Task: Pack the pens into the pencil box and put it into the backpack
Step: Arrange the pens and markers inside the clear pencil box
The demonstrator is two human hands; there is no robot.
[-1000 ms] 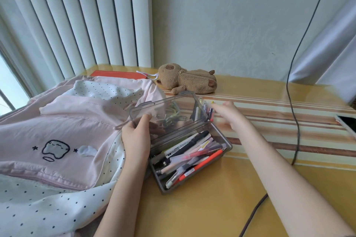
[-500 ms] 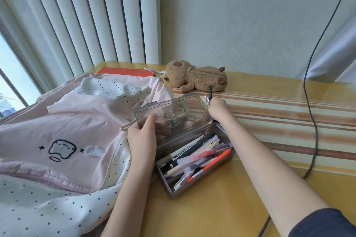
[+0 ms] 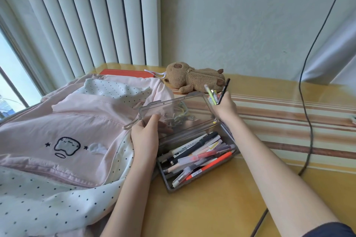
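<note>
A clear grey pencil box (image 3: 227,161) lies open on the table, its tray filled with several pens (image 3: 198,157). Its transparent lid (image 3: 177,109) stands raised. My left hand (image 3: 144,136) holds the lid's left edge. My right hand (image 3: 226,107) is lifted behind the lid's right corner, gripping a small bunch of pens (image 3: 217,92) that point upward: one black, one yellow-green. The pink backpack (image 3: 63,121) with a polka-dot lining lies open to the left of the box.
A brown plush pouch (image 3: 194,80) lies behind the box. A red book (image 3: 125,72) sits under the backpack's far edge. A black cable (image 3: 306,113) runs down the wall and across the striped table mat (image 3: 289,121) on the right.
My right hand has gathered pens from the table behind the lid and lifted them upright. The left hand has kept hold of the lid.
</note>
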